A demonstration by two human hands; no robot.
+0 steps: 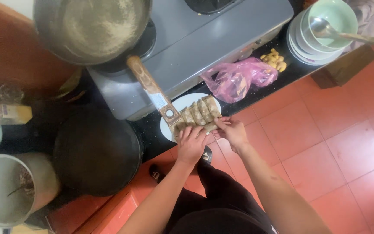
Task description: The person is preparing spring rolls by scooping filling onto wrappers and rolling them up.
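A white plate point(182, 102) sits at the counter's front edge with several flat brownish slices point(199, 112) lined up on it. My left hand point(191, 143) rests on the near end of the row, fingers pressing a slice at the plate's rim. Just to the right, my right hand point(232, 131) pinches the edge of a slice between fingertips. A worn wooden pan handle point(152, 89) passes over the plate's left side, close to my left hand.
A metal pan point(92, 28) stands on the grey stove point(204, 34). A pink plastic bag point(236, 78) and ginger pieces point(274, 60) lie right of the plate. Stacked bowls with a spoon point(325, 30) at far right; a dark wok point(96, 151) and a pot point(5, 190) at left.
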